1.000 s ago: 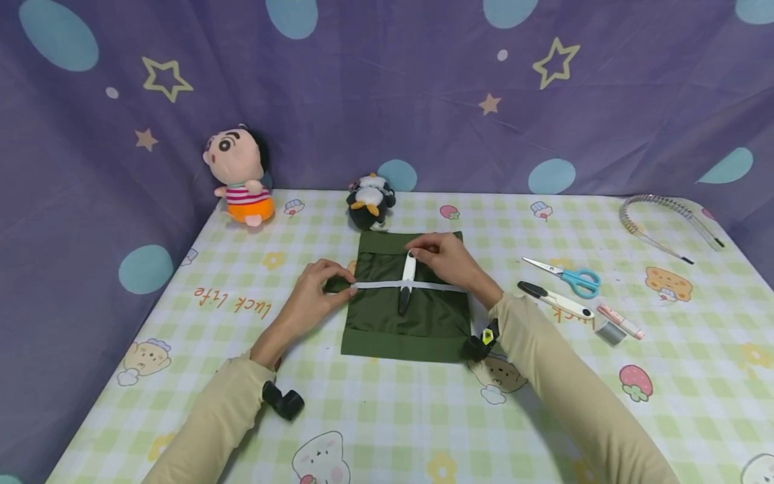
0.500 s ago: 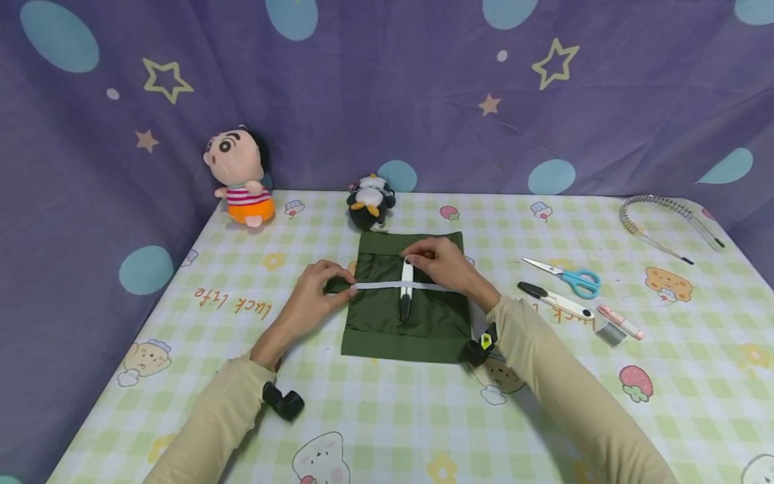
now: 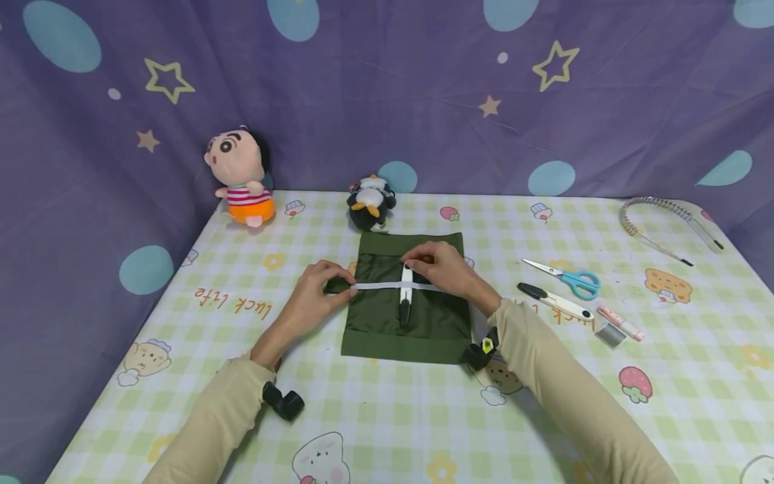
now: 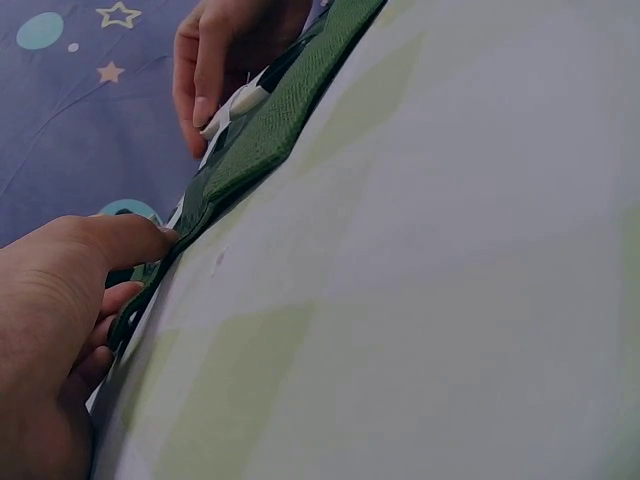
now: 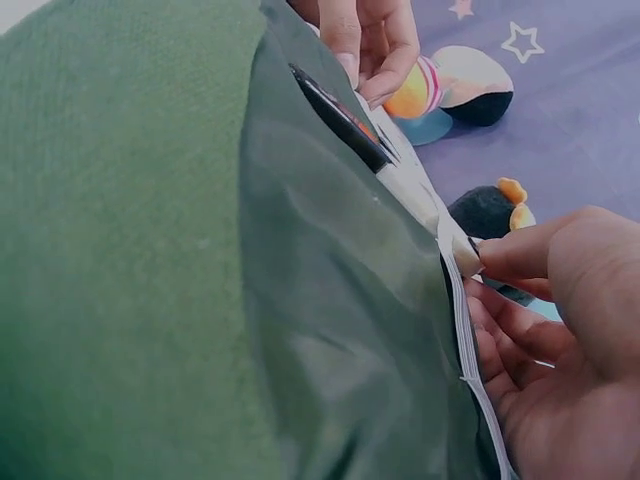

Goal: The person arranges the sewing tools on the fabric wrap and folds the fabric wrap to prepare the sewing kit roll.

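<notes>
A dark green fabric piece (image 3: 377, 316) lies flat, with a narrow white elastic band (image 3: 377, 286) across its middle. A slim white tool with a black tapered end (image 3: 407, 296) passes under the band, black end toward me. My right hand (image 3: 450, 269) pinches its white top end; the right wrist view shows the thumb and finger there on the tool (image 5: 405, 195). At the fabric's left edge, my left hand (image 3: 311, 296) pinches the cloth and band end between thumb and finger. The left wrist view shows the edge of the green fabric (image 4: 265, 150) raised slightly.
To the right lie blue-handled scissors (image 3: 580, 282), a similar white-and-black tool (image 3: 556, 300), a pink-and-white pen-like item (image 3: 621, 322) and a small grey block (image 3: 611, 334). Farther back are a headband (image 3: 650, 199), a penguin plush (image 3: 370, 202) and a doll (image 3: 242, 178).
The white tool has slid down under the band toward me and straightened from a slight tilt. My right hand has moved down a little with it; the left hand has stayed in place.
</notes>
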The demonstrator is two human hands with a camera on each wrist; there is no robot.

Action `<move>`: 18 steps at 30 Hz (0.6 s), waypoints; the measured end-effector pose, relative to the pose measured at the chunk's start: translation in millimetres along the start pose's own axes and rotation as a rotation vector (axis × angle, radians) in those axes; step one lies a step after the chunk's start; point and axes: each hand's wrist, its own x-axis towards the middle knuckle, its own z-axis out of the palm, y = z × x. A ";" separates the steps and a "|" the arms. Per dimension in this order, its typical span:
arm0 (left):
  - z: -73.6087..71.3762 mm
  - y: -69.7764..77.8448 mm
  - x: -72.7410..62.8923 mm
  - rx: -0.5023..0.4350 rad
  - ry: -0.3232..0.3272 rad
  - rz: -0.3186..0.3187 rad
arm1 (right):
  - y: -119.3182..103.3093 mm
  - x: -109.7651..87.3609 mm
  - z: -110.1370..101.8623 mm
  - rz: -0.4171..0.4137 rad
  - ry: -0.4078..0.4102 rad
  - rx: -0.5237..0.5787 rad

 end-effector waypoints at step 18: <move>0.2 -0.3 0.1 -0.010 -0.008 -0.004 | -5.5 -2.8 1.6 0.002 -0.055 -0.096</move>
